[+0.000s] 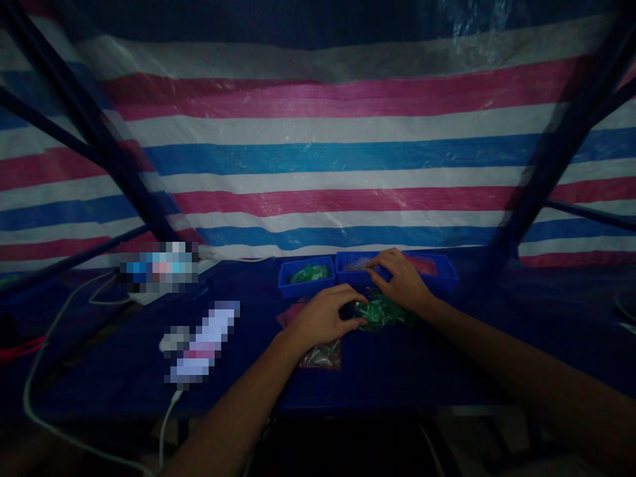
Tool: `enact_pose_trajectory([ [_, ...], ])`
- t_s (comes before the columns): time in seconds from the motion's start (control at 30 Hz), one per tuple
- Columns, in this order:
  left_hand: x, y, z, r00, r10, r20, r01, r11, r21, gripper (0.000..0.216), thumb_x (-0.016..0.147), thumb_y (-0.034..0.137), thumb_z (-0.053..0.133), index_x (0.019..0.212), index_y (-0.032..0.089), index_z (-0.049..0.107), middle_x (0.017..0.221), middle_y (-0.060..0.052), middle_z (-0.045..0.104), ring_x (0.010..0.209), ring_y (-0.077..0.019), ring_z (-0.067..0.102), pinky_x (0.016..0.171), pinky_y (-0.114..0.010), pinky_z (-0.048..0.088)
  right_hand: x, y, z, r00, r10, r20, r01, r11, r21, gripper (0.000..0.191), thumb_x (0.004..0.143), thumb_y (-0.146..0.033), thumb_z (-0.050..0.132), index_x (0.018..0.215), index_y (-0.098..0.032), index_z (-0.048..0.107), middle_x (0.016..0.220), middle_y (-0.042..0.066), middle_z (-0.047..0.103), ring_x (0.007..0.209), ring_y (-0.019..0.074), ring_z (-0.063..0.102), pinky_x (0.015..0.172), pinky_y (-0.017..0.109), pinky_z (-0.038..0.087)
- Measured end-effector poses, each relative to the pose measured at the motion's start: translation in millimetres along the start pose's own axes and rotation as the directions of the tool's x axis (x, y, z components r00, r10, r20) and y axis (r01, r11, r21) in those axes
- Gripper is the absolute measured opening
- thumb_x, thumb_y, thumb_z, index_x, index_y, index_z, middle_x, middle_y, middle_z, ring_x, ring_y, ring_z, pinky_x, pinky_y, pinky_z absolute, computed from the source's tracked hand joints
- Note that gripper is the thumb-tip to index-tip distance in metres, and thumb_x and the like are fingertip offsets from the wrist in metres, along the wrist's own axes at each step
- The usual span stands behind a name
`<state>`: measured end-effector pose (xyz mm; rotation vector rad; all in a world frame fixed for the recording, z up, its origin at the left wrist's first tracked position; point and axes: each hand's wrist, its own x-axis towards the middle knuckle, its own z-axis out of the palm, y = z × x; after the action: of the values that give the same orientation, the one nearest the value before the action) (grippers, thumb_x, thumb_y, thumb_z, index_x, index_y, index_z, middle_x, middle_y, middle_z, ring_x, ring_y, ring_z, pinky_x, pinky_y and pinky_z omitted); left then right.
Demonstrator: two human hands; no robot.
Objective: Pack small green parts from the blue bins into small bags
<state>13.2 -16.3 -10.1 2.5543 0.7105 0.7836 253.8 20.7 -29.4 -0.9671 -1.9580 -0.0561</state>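
My left hand point(325, 317) rests on the dark blue table with its fingers curled beside a clear bag of green parts point(385, 313); what the fingers grip is hidden. My right hand point(400, 278) lies on the far side of the same bag, fingers bent and pinched near the front wall of a blue bin point(444, 278). Under my left wrist lies another clear packet point(322, 356) over a pink sheet point(291, 311). The light is dim.
A smaller blue bin point(285, 285) holding green parts stands left of the first bin. A white cable point(44, 371) loops over the table's left side near blurred-out items. A striped tarp point(318, 152) hangs behind, with dark poles at both sides.
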Motion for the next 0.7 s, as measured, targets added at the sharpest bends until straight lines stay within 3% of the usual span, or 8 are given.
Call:
enact_pose_trajectory([
  [0.13, 2, 3, -2, 0.99, -0.087, -0.107, 0.071, 0.987, -0.146, 0.036, 0.089, 0.024, 0.074, 0.125, 0.026, 0.069, 0.115, -0.005, 0.073, 0.098, -0.0198, 0.068, 0.092, -0.039, 0.055, -1, -2, 0, 1.0, 0.018, -0.016, -0.018, 1.0, 0.023, 0.011, 0.094, -0.024, 0.064, 0.101, -0.025, 0.072, 0.099, 0.007, 0.073, 0.104, 0.0295, 0.062, 0.094, 0.05, 0.05],
  [0.27, 4, -2, -3, 0.955, -0.186, -0.233, 0.13, 0.963, -0.236, 0.038, 0.09, 0.026, 0.073, 0.127, 0.022, 0.066, 0.103, -0.006, 0.073, 0.09, -0.0198, 0.069, 0.086, -0.038, 0.057, -3, -13, -4, 0.997, 0.072, -0.022, -0.069, 0.991, 0.112, 0.016, 0.1, -0.032, 0.058, 0.101, -0.024, 0.073, 0.1, 0.007, 0.073, 0.1, 0.027, 0.065, 0.092, 0.045, 0.051],
  [0.4, 5, -8, -3, 0.923, -0.227, -0.312, 0.124, 0.94, -0.318, 0.038, 0.091, 0.026, 0.071, 0.128, 0.021, 0.062, 0.107, -0.008, 0.074, 0.096, -0.0209, 0.07, 0.084, -0.036, 0.056, -5, -27, -7, 0.986, 0.136, 0.092, -0.159, 0.932, 0.325, 0.028, 0.106, -0.036, 0.047, 0.115, -0.026, 0.072, 0.111, 0.006, 0.075, 0.105, 0.0236, 0.069, 0.093, 0.041, 0.052],
  [0.57, 6, -6, -2, 0.915, -0.217, -0.34, 0.104, 0.941, -0.321, 0.036, 0.092, 0.023, 0.069, 0.127, 0.021, 0.061, 0.105, -0.007, 0.074, 0.096, -0.0204, 0.071, 0.085, -0.036, 0.056, -10, -35, 0, 0.978, 0.139, 0.155, -0.193, 0.884, 0.425, 0.029, 0.092, -0.04, 0.071, 0.117, -0.025, 0.071, 0.11, 0.005, 0.076, 0.097, 0.0238, 0.072, 0.086, 0.039, 0.058],
  [0.7, 6, -6, -2, 0.917, -0.224, -0.33, 0.108, 0.936, -0.336, 0.037, 0.091, 0.022, 0.069, 0.127, 0.02, 0.06, 0.106, -0.007, 0.074, 0.096, -0.0204, 0.072, 0.088, -0.037, 0.057, -12, -33, 5, 0.966, 0.188, 0.178, -0.252, 0.84, 0.48, 0.024, 0.09, -0.039, 0.072, 0.108, -0.024, 0.072, 0.102, 0.004, 0.077, 0.09, 0.0229, 0.074, 0.082, 0.038, 0.06],
])
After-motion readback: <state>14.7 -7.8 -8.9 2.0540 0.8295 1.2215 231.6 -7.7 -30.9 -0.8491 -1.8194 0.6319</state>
